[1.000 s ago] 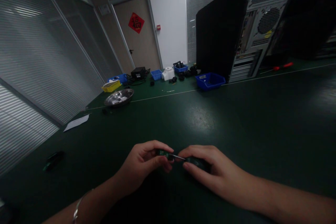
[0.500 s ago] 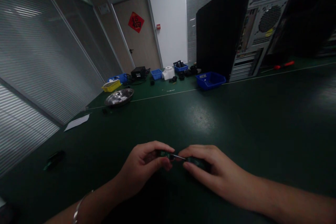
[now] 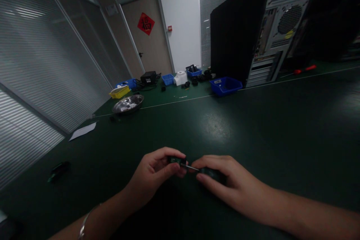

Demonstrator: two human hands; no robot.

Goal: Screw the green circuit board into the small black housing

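Observation:
My left hand (image 3: 157, 168) pinches a small dark part with a green circuit board (image 3: 176, 160) between thumb and fingers. My right hand (image 3: 225, 176) is closed around the dark handle of a screwdriver (image 3: 209, 173). Its thin metal shaft points left and meets the near side of the board part; the exact contact spot is too small to make out. Both hands are held above the green tabletop (image 3: 174, 131). Farther left on the table lies a dark object with a green end (image 3: 58, 170).
A metal bowl (image 3: 128, 104), a yellow tray (image 3: 120, 92) and a white paper (image 3: 83, 131) are at the left. Behind stand a blue bin (image 3: 225, 86), small blue baskets (image 3: 168, 79) and a white device (image 3: 180, 78). A large computer case (image 3: 239, 33) rises at right, near a red-handled tool (image 3: 305, 69).
My left hand has tilted and raised the board part slightly, so more of its green face shows. My right hand and the screwdriver have stayed nearly in place.

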